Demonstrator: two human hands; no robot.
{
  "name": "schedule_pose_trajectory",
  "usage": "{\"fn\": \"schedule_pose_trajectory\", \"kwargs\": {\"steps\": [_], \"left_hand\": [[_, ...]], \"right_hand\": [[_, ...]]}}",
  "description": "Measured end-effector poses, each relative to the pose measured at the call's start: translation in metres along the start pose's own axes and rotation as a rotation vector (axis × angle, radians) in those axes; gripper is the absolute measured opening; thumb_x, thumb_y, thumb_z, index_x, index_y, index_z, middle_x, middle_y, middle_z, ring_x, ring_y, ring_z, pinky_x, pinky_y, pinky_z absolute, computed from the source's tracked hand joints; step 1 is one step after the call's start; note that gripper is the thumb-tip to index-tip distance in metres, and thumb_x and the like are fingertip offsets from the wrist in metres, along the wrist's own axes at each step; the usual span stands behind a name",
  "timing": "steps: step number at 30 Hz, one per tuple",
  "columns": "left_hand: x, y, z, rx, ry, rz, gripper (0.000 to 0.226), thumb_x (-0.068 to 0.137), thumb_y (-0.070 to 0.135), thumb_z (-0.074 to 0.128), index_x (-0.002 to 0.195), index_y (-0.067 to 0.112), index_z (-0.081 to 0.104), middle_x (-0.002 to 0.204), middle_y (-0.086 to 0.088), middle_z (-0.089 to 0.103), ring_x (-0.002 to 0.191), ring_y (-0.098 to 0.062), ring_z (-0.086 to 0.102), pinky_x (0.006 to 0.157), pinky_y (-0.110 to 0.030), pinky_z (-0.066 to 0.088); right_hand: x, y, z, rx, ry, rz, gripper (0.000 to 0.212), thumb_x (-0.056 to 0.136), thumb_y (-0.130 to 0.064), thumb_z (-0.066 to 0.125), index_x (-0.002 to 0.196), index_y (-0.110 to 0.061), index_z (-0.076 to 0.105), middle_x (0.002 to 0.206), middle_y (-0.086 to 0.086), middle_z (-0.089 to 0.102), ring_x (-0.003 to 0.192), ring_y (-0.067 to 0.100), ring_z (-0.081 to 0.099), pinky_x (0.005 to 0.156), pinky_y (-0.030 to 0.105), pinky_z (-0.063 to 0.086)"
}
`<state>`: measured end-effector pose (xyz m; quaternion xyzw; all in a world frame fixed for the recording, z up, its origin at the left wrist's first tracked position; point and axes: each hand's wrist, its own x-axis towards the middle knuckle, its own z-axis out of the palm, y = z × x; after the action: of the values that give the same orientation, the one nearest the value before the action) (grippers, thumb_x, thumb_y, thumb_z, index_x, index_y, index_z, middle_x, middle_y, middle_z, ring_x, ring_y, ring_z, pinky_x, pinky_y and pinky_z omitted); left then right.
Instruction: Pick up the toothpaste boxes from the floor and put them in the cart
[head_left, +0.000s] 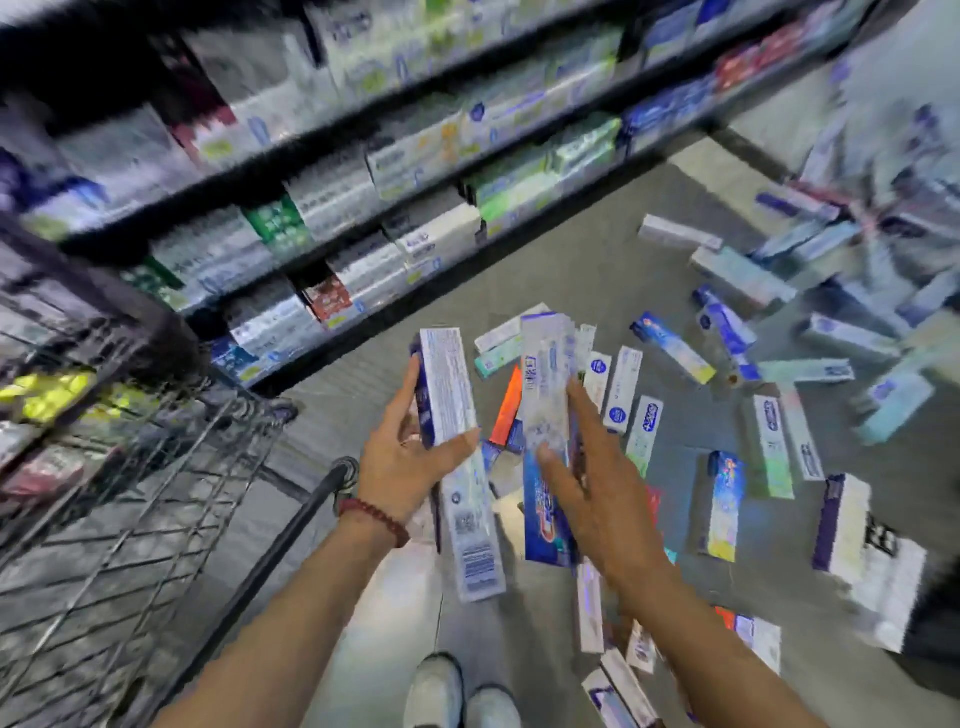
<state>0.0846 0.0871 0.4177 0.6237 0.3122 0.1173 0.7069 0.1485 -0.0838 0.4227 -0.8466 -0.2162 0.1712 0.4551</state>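
A grey floor (597, 270) of large smooth tiles fills the middle and right, with a darker seam (748, 150) running across it far beyond the hands. Ahead and to the left of the hands stands a long shelving unit (363, 171) with dark, nearly black shelf edges, its tiers receding to the upper right. The shelves are packed tightly with stocked packages (415, 156) in white, green, blue and red, all smeared by motion blur. The light is even and bright, with a cool tint on the floor.
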Motion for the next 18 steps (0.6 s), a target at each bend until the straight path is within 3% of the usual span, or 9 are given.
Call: {"fn": "schedule_pose_trajectory", "kwargs": {"steps": [2,4,7,9,10,12,14,16,18], "left_hand": [[-0.017,0.064,-0.003,-0.011,0.013,0.066,0.087,0.070,-0.019,0.069,0.141,0.018,0.034,0.133,-0.006,0.050,0.081,0.011,0.059,0.072,-0.004,0.047],[-0.036,0.125,-0.012,0.003,0.019,0.120,0.081,0.074,-0.022,0.062,0.143,0.009,0.032,0.134,-0.003,0.047,0.081,0.017,0.058,0.069,-0.002,0.046],[-0.063,0.198,-0.042,0.036,0.106,0.201,0.081,0.074,-0.015,0.067,0.142,0.015,0.034,0.131,-0.009,0.054,0.100,-0.009,0.059,0.074,-0.010,0.052],[-0.084,0.240,-0.067,0.050,0.175,0.252,0.082,0.074,-0.010,0.070,0.141,0.021,0.035,0.112,-0.006,0.064,0.095,-0.012,0.061,0.074,-0.015,0.053],[-0.095,0.257,-0.083,0.054,0.215,0.276,0.081,0.075,-0.007,0.071,0.141,0.024,0.035,0.091,-0.003,0.065,0.079,-0.006,0.061,0.065,-0.013,0.051],[-0.118,0.283,-0.116,0.072,0.289,0.310,0.079,0.077,0.000,0.072,0.141,0.027,0.035,0.066,0.001,0.047,0.055,0.001,0.046,0.054,-0.011,0.039],[-0.142,0.302,-0.150,0.082,0.350,0.346,0.080,0.075,0.009,0.075,0.142,0.030,0.036,0.079,0.002,0.053,0.064,-0.001,0.052,0.064,-0.014,0.043],[-0.165,0.313,-0.185,0.052,0.431,0.356,0.081,0.075,0.006,0.075,0.143,0.030,0.037,0.107,0.007,0.063,0.081,0.005,0.062,0.069,-0.013,0.050],[-0.190,0.318,-0.220,0.018,0.518,0.365,0.083,0.075,0.004,0.075,0.143,0.029,0.036,0.117,0.008,0.063,0.088,0.006,0.063,0.071,-0.017,0.054]], "right_hand": [[0.005,-0.050,-0.024,-0.004,-0.014,-0.066,0.058,0.093,-0.040,0.048,0.140,-0.048,0.016,0.139,-0.021,0.041,0.122,0.003,0.048,0.090,0.012,0.035],[0.009,-0.101,-0.044,0.020,-0.016,-0.125,0.058,0.087,-0.041,0.047,0.139,-0.050,0.022,0.134,-0.014,0.051,0.115,0.011,0.055,0.091,0.026,0.043],[0.010,-0.181,-0.063,0.078,-0.073,-0.230,0.057,0.085,-0.043,0.047,0.133,-0.060,0.021,0.132,-0.022,0.047,0.116,0.013,0.056,0.098,0.034,0.044],[0.008,-0.230,-0.068,0.092,-0.117,-0.294,0.059,0.083,-0.047,0.049,0.127,-0.068,0.017,0.127,-0.026,0.047,0.115,0.017,0.058,0.099,0.042,0.045],[0.007,-0.252,-0.067,0.104,-0.142,-0.331,0.060,0.083,-0.049,0.050,0.127,-0.071,0.017,0.131,-0.025,0.047,0.116,0.017,0.057,0.099,0.045,0.045],[0.007,-0.293,-0.060,0.123,-0.211,-0.409,0.061,0.081,-0.055,0.049,0.132,-0.067,0.018,0.141,-0.016,0.045,0.121,0.018,0.055,0.098,0.048,0.045],[0.002,-0.335,-0.048,0.107,-0.290,-0.465,0.064,0.083,-0.054,0.050,0.140,-0.054,0.022,0.143,-0.008,0.046,0.117,0.016,0.057,0.097,0.040,0.048],[-0.003,-0.372,-0.031,0.106,-0.382,-0.529,0.061,0.090,-0.042,0.054,0.141,-0.044,0.022,0.138,-0.008,0.050,0.106,0.000,0.058,0.088,0.023,0.049],[-0.010,-0.404,-0.004,0.123,-0.498,-0.571,0.059,0.094,-0.031,0.054,0.143,-0.040,0.022,0.136,-0.009,0.051,0.105,0.000,0.059,0.084,0.024,0.052]]}}
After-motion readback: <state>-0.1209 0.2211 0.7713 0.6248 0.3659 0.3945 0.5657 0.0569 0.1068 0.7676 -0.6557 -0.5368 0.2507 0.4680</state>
